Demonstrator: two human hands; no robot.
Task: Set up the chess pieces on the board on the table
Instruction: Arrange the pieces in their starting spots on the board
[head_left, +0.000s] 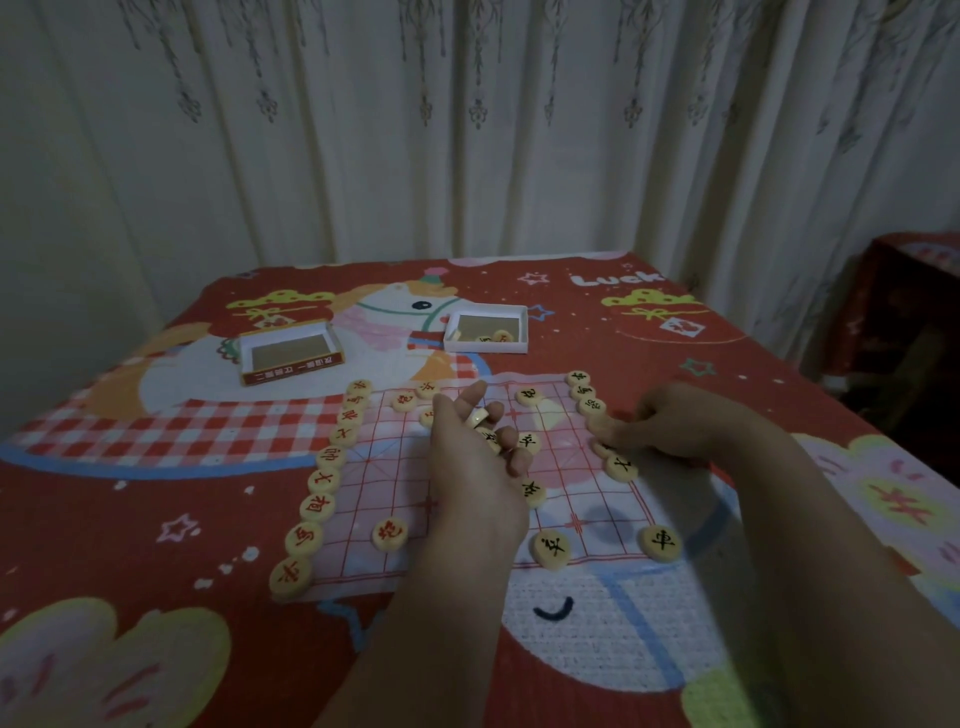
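A thin chess board (374, 493) with a red grid lies on the red patterned tablecloth. Round cream pieces with red characters (317, 506) line its left edge. Pieces with black characters (660, 541) stand along the right edge and in the middle. My left hand (470, 467) hovers palm-up over the board's centre, its curled fingers cupping several loose pieces (485, 423). My right hand (670, 421) reaches to the right edge row and pinches a piece (602, 427) there between thumb and fingers.
Two open cardboard box halves sit beyond the board: the red-sided lid (291, 353) at the left, and the white tray (485, 328) at the right with a few pieces inside. Curtains hang behind the table. A dark red stand (904, 312) is at far right.
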